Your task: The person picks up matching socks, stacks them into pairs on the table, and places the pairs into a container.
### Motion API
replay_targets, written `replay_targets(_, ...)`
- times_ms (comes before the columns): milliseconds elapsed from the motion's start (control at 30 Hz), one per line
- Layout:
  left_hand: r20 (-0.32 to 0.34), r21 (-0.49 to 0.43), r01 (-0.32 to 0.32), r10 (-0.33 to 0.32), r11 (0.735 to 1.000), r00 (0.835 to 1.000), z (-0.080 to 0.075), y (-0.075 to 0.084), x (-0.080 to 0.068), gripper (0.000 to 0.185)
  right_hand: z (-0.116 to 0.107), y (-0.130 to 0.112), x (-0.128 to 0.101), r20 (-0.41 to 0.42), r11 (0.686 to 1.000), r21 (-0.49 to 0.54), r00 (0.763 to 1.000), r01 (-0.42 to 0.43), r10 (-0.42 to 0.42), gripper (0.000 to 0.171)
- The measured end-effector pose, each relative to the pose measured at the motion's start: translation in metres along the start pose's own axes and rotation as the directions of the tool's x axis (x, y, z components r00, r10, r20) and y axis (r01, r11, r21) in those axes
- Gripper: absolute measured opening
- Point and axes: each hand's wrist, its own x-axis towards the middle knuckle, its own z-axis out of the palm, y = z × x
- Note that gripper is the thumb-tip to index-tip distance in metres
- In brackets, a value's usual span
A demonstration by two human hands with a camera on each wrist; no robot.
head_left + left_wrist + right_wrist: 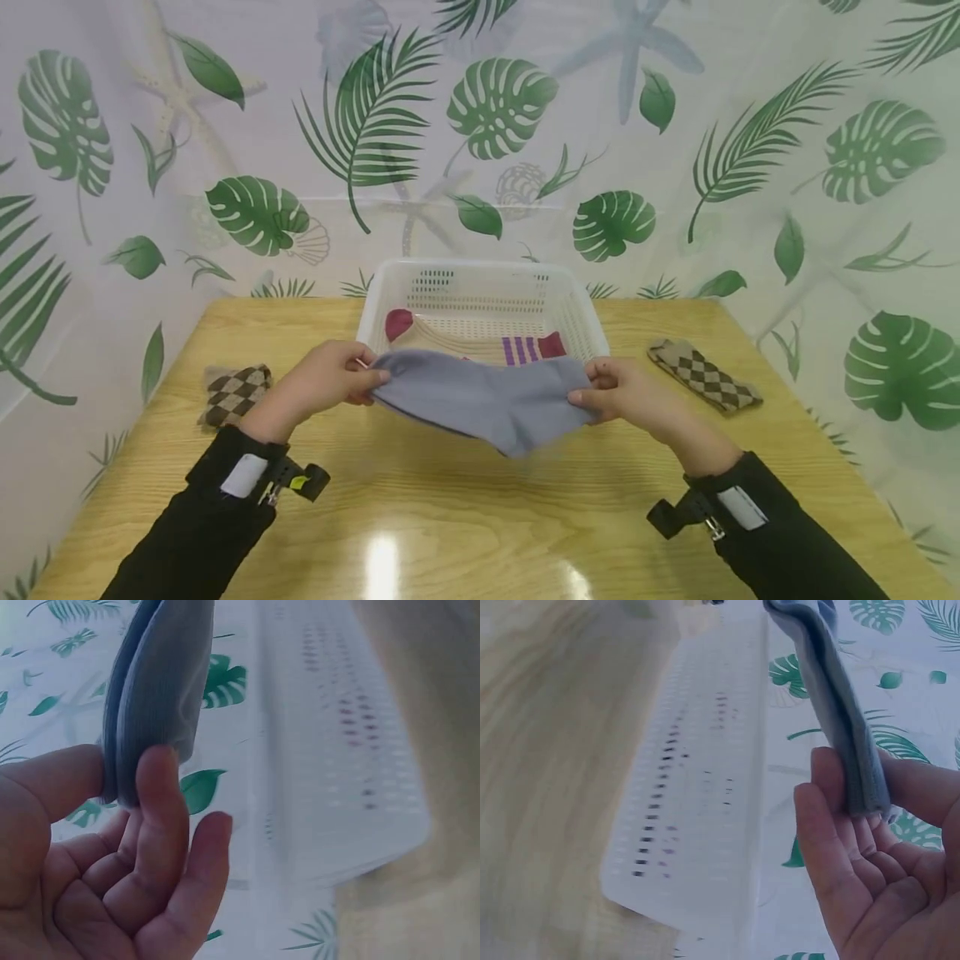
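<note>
Left hand (330, 379) & right hand (626, 392) each pinch an end of the grey sock (480, 398), stretched above the table (465, 508) just in front of the white basket (483, 279). Sock hides the basket's near rim & part of the striped sock (525, 346) inside. Checked socks lie at 9 (234, 393) & 3 o'clock (705, 375).

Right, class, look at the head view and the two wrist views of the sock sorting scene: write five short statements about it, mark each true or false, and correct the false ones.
1. Both hands hold the grey sock, the left hand at one end and the right hand at the other. True.
2. The grey sock lies flat inside the white basket. False: it is held up in front of the basket, above the wooden table.
3. A cream sock with purple stripes and maroon ends lies in the basket. True.
4. Both brown argyle socks sit together on the right. False: one argyle sock is left of the basket, the other argyle sock right of it.
5. The basket is solid black. False: it is white and perforated.
</note>
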Motion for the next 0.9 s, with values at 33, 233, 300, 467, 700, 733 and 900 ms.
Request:
replay_targets(33, -0.012, 0.019, 0.002, -0.002, 1.0, 1.0, -0.005, 0.005, 0.004, 0.023, -0.004, -0.004, 0.002, -0.007, 1.0, 0.004, 1.0, -0.002, 0.002, 0.021)
replay_targets(233, -0.134, 0.056, 0.032, -0.025, 0.998, 0.991, -0.024, 0.029, 0.039, 0.028, -0.021, -0.018, 0.031, -0.051, 0.996, 0.091, 0.998, -0.019, 0.024, 0.022)
replay_targets(300, -0.186, 0.032, 0.047, -0.04, 0.998, 0.982, -0.024, 0.033, 0.053, 0.03, -0.024, -0.017, 0.045, -0.075, 0.99, 0.134, 0.996, -0.04, 0.05, 0.022)
replay_targets(467, -0.358, 0.115, 0.103, -0.056, 0.988, 0.932, -0.012, 0.025, 0.09, 0.025, -0.018, -0.007, 0.084, -0.174, 0.966, 0.226, 0.97, -0.125, 0.167, 0.021)
replay_targets(700, -0.506, 0.27, 0.26, -0.093, 0.927, 0.857, 0.003, 0.01, 0.122, 0.026, 0.003, 0.011, 0.12, -0.212, 0.951, 0.227, 0.942, -0.21, 0.259, 0.015)
replay_targets(733, -0.508, 0.276, 0.269, -0.098, 0.923, 0.856, 0.005, 0.01, 0.123, 0.028, 0.005, 0.013, 0.123, -0.218, 0.949, 0.226, 0.938, -0.218, 0.268, 0.017)
replay_targets(900, -0.478, 0.308, 0.295, -0.121, 0.905, 0.87, 0.018, 0.007, 0.128, 0.036, 0.011, 0.024, 0.13, -0.228, 0.924, 0.268, 0.915, -0.271, 0.334, 0.026)
